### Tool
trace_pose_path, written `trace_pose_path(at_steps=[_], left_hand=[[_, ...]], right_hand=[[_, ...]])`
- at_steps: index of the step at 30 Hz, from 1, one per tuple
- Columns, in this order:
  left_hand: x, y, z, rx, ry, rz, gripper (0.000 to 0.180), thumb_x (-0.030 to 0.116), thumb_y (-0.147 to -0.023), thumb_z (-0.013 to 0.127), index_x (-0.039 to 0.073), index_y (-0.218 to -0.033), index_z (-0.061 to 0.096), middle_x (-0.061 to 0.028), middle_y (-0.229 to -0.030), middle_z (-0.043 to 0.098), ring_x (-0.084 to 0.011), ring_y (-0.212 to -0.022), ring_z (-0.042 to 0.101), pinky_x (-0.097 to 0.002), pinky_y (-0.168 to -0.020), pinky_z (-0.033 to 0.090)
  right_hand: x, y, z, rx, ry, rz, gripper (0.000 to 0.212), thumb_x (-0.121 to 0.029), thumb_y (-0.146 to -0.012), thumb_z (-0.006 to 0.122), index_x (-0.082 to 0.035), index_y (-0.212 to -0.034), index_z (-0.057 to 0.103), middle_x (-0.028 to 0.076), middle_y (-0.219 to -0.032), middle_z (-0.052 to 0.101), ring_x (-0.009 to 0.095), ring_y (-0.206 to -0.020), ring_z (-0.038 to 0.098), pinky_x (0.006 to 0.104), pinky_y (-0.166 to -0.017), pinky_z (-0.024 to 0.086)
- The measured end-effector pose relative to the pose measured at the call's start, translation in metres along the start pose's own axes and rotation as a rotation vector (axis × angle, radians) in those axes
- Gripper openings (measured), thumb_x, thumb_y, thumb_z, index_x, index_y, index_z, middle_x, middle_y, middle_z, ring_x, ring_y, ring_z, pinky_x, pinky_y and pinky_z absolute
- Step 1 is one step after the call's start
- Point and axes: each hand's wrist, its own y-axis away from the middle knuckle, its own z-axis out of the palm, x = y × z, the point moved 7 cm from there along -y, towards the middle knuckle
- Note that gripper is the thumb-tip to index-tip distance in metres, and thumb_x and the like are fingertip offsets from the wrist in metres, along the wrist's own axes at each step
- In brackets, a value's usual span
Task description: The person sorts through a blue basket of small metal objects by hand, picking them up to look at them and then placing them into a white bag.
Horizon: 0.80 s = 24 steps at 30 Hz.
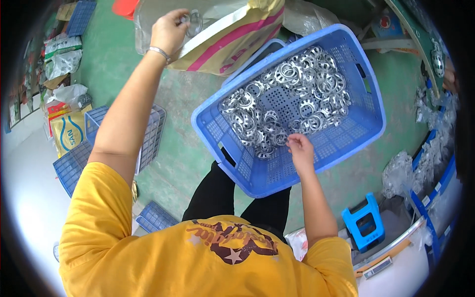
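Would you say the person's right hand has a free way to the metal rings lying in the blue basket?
Probably yes. The right hand is already inside the open-topped blue basket, right beside the nearest metal rings, and nothing covers them.

A large sack (232,42) in cream with pink and yellow stripes lies far, centre, with a clear plastic bag (148,24) at its left side. On the far left stand a yellow bag (67,131) with blue lettering and white bags (62,57) with green print. Clear plastic packets (425,163) pile at the right
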Motion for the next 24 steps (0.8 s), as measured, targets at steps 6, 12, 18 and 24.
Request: trace_pose_path(at_steps=[6, 12, 18, 24], left_hand=[[0.051, 0.041, 0.006, -0.027, 0.263, 0.017, 0.024, 0.003, -0.08, 0.054, -0.003, -0.103, 0.056, -0.0105, -0.096, 0.061, -0.014, -0.088, 0.058, -0.0244, -0.077, 0.045], [0.107, 0.136, -0.009, 0.162, 0.326, 0.402, 0.019, -0.006, -0.073, 0.054, 0.002, -0.089, 0.058, -0.0096, -0.091, 0.059, -0.0192, -0.082, 0.058, -0.0265, -0.068, 0.047], [0.059, 0.224, 0.086, -0.531, 0.713, -0.298, 0.028, -0.004, -0.081, 0.05, 0.001, -0.109, 0.049, -0.0067, -0.092, 0.056, -0.0111, -0.072, 0.057, -0.0212, -0.061, 0.046], [0.096, 0.265, 0.109, -1.0, 1.075, -0.875, 0.039, 0.028, -0.09, 0.041, -0.003, -0.112, 0.045, -0.0102, -0.078, 0.058, -0.0158, -0.063, 0.061, -0.024, -0.053, 0.05]], right_hand=[[0.044, -0.059, 0.025, 0.065, 0.897, -0.259, 0.028, -0.008, -0.069, 0.062, -0.004, -0.096, 0.056, 0.014, -0.092, 0.059, 0.028, -0.087, 0.057, 0.0367, -0.08, 0.044], [0.08, -0.095, 0.052, -0.093, 1.13, -0.127, 0.025, -0.014, -0.071, 0.062, -0.003, -0.092, 0.055, 0.015, -0.093, 0.059, 0.033, -0.088, 0.055, 0.0388, -0.08, 0.044], [0.006, -0.048, 0.038, -0.316, 0.412, -0.097, 0.032, -0.021, -0.078, 0.059, -0.001, -0.102, 0.05, 0.011, -0.088, 0.06, 0.023, -0.077, 0.059, 0.0321, -0.067, 0.045], [-0.079, 0.049, 0.025, -0.676, -0.454, 0.107, 0.043, -0.031, -0.087, 0.046, 0.003, -0.114, 0.043, 0.015, -0.093, 0.058, 0.021, -0.072, 0.06, 0.0282, -0.061, 0.048]])
